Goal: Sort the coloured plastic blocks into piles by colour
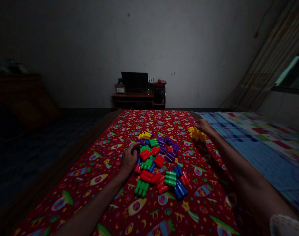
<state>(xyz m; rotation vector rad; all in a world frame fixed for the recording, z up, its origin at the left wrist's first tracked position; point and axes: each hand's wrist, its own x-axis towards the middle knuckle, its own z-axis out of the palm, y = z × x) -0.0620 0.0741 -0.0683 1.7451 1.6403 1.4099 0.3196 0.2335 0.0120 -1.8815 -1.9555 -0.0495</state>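
A loose pile of plastic building pieces, each like joined finger-shaped tubes, lies on the red patterned cloth (95, 167). It holds red pieces (159, 161), green pieces (141, 187), blue pieces (180, 189), purple pieces (170, 156) and a few yellow pieces (144, 135) at the far side. My left hand (129, 159) rests at the pile's left edge, thumb and fingers apart. Right of the pile stands a separate yellow cluster (197, 134). Just above and behind it, my right hand (202, 126) has its fingers curled; whatever they may hold is hidden.
A bed with blue and patchwork covers (245, 141) runs along the right. Against the far wall, a desk (132, 95) carries a black monitor (135, 82). Wooden furniture (19, 98) stands at left, and a curtain (259, 62) hangs at right. The room is dim.
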